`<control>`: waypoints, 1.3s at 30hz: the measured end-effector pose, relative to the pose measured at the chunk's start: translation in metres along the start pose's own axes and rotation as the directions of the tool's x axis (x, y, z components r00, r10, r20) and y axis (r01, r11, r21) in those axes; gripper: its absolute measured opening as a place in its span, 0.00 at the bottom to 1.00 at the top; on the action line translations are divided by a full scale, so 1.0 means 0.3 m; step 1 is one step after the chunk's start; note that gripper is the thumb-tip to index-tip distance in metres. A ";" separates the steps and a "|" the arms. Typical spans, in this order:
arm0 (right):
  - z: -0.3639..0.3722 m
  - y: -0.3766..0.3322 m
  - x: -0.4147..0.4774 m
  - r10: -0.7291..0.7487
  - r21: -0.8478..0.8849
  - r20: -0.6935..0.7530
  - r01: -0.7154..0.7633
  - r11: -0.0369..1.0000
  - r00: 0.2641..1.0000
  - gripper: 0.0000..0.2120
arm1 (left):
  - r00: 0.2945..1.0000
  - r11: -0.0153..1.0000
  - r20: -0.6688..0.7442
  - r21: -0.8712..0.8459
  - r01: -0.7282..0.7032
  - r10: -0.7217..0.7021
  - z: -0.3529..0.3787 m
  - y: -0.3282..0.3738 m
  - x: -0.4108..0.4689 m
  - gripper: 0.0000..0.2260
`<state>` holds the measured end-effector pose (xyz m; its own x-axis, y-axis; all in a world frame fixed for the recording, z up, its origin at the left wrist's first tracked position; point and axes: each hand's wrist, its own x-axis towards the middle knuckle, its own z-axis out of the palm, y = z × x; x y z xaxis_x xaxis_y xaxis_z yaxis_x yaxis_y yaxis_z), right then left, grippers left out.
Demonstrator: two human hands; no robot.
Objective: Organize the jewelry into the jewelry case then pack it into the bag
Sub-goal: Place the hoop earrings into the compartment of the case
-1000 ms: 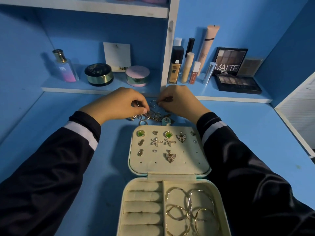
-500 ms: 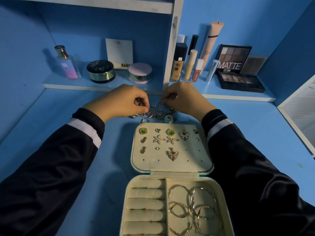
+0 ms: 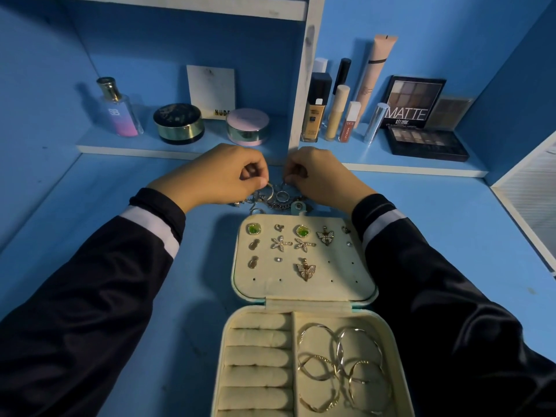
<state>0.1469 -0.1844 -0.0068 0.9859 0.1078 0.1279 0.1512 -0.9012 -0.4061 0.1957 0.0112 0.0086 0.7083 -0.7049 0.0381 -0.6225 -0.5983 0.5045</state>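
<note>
Hands meet mid-frame over the loose jewelry pile [image 3: 272, 198]: left hand [image 3: 222, 176] and right hand [image 3: 319, 176] both curled, fingertips pinched on small pieces, can't tell which. Jewelry case [image 3: 365, 291] lies open at lower center, 5 bangles [image 3: 341, 364] inside.

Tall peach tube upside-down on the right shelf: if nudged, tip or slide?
Likely tips. The peach tube is tall and slim, standing on its narrow cap end and seemingly leaning on the back wall. Probably light, a squeezable plastic. A fall could topple the neighbouring lip gloss.
</note>
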 end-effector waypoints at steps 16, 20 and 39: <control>-0.027 0.029 -0.005 0.037 0.116 -0.099 -0.025 0.993 0.994 0.08 | 0.996 0.994 -0.092 -0.110 -0.018 0.008 0.001 -0.004 0.011 0.07; -0.032 0.031 -0.011 0.066 0.122 -0.122 -0.051 0.991 0.990 0.07 | 0.994 0.992 -0.113 -0.129 -0.019 0.004 0.003 0.004 0.010 0.07; -0.108 -0.039 -0.257 0.398 0.701 -0.298 -0.084 0.708 0.867 0.03 | 0.946 0.878 -0.299 -0.477 -0.037 -0.123 0.049 0.095 -0.147 0.06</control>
<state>0.0669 -0.1957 0.0175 0.8941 -0.3908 0.2189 0.0743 -0.3525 -0.9328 0.1420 0.0196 0.0086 0.8464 -0.4794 0.2320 -0.4138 -0.3178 0.8531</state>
